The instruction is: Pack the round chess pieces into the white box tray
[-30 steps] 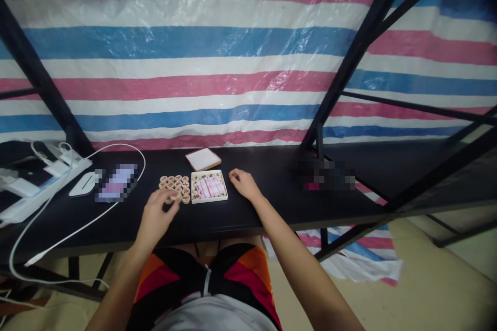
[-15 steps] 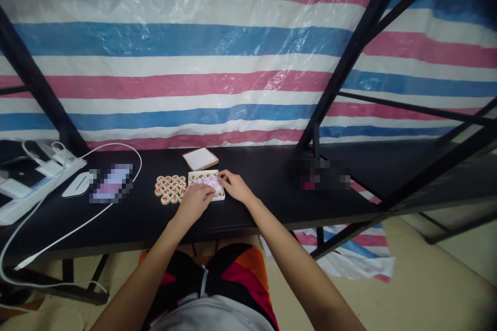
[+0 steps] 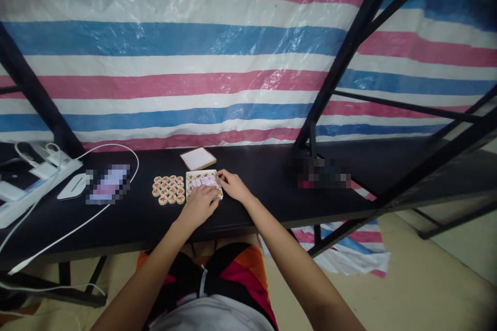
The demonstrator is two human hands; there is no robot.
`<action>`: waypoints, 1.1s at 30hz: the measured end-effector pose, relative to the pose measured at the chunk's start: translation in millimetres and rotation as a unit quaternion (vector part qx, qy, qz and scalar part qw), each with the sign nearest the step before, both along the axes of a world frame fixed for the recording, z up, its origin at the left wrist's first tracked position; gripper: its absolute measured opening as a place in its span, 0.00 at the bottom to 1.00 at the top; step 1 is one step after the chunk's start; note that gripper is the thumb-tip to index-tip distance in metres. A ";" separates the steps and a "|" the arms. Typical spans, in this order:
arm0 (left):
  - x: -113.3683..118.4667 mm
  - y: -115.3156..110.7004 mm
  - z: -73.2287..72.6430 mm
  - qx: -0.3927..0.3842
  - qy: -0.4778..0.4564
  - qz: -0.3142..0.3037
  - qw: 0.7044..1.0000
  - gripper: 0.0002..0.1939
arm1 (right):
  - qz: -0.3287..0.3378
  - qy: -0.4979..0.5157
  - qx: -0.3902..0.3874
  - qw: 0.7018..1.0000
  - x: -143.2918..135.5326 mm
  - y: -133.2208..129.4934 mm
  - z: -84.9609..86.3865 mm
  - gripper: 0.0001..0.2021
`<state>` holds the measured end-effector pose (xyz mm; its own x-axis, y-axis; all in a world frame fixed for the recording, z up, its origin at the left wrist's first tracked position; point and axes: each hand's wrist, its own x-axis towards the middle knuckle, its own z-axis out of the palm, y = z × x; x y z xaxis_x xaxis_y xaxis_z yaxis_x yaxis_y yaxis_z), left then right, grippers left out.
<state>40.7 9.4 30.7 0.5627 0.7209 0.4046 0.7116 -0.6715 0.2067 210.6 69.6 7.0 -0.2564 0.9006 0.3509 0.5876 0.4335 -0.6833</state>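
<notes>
An open white box (image 3: 189,195) stands on the black table, holding round Chinese chess pieces with dark characters and a sheet of paper (image 3: 205,181) with pink grid lines. My left hand (image 3: 200,206) lies over the box's front side, fingers stretched out on the sheet and covering part of it. At the right rim, my right hand (image 3: 233,186) grips the box with bent fingers. Left of the box, several Chinese chess pieces (image 3: 168,190) with red characters sit in close rows. Behind it lies the box lid (image 3: 198,158), its white inside facing up.
On the left are a blurred phone (image 3: 108,184), a white flat device (image 3: 73,186), a power strip (image 3: 42,186) and a white cable (image 3: 66,235). Blurred dark items (image 3: 322,173) lie at the right. Black metal posts (image 3: 334,80) and striped sheeting (image 3: 194,83) stand behind the table.
My left hand has flattened from a pinched shape over the sheet, its fingers now stretched out. My right hand stays at the box's right rim. The view has shifted slightly.
</notes>
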 end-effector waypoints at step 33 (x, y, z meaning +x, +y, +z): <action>-125.5 -27.3 -16.4 0.026 0.001 0.256 0.966 0.11 | 0.001 0.005 -0.006 1.000 0.7 2.6 -4.6 0.11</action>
